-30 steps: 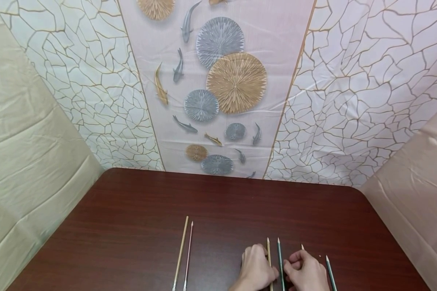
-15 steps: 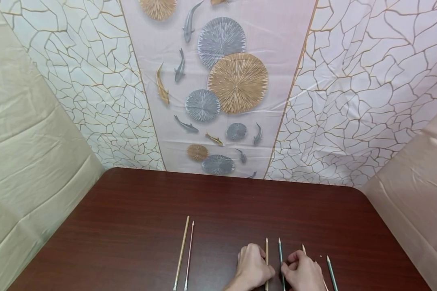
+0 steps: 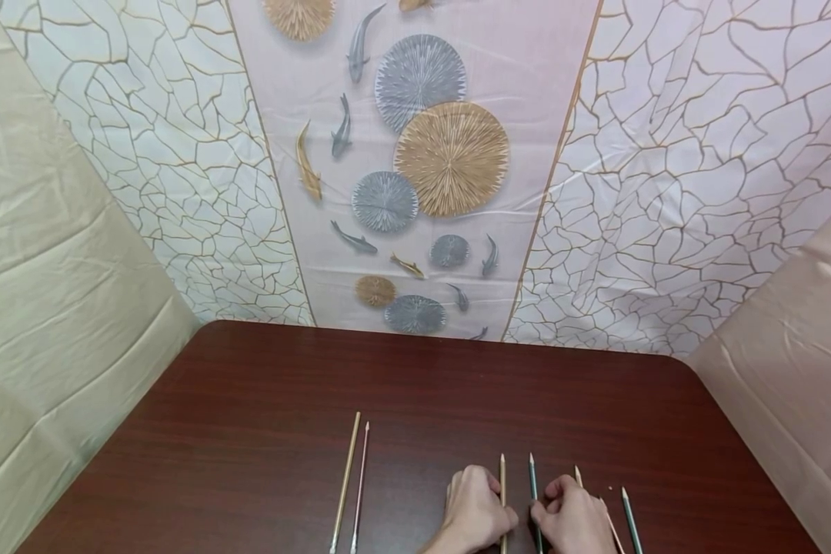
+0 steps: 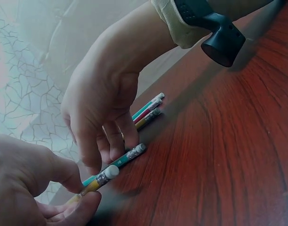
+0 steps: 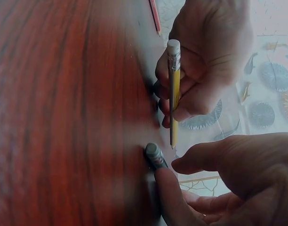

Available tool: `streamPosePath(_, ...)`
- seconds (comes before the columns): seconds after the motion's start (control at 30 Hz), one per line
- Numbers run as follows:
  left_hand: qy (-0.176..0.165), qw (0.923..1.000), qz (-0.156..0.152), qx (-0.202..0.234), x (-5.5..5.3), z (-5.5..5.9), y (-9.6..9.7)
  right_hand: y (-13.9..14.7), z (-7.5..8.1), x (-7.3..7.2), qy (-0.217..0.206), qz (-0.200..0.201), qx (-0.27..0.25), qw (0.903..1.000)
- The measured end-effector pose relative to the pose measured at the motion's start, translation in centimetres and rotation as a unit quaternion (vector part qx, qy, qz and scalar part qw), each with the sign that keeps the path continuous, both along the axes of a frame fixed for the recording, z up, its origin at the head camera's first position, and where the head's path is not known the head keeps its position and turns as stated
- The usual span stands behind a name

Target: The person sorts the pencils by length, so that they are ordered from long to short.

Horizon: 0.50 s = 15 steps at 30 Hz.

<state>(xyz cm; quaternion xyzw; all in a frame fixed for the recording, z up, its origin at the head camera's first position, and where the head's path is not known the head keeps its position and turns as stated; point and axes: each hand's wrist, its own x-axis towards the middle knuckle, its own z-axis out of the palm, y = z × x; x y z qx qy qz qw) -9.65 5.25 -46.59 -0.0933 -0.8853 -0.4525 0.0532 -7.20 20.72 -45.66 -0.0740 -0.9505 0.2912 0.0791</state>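
In the head view my left hand (image 3: 474, 508) pinches a yellow pencil (image 3: 503, 481), which lies point away from me. Its white eraser end sticks out past my thumb in the left wrist view, where the left hand (image 4: 36, 183) fills the lower left corner. To the right of it, a green pencil (image 3: 533, 481) lies nearly parallel, a small gap away. The right hand (image 3: 575, 515) has thumb and fingertip around that green pencil; its grey eraser (image 5: 154, 149) shows beside the thumb in the right wrist view. The right palm hides part of a pale-tipped pencil (image 3: 579, 477).
Right of the right hand lie a pinkish pencil (image 3: 615, 531) and another green pencil (image 3: 630, 517). On the left, a gold-coloured stick (image 3: 346, 481) and a thin red pencil (image 3: 362, 485) lie side by side. Patterned cloth (image 3: 415, 254) hangs behind the dark wooden table (image 3: 249, 431).
My left hand has slid a little to the left with the yellow pencil, widening the gap to the green one. The right hand has shifted slightly left onto the green pencil, uncovering the pinkish pencil.
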Motion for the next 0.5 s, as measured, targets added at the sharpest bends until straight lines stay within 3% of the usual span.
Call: streamPosePath(0.5,0.004,0.9995,-0.015,0.028,0.08,-0.11,-0.68,-0.18,0.05,-0.18,0.003,0.004,0.011,0.9999)
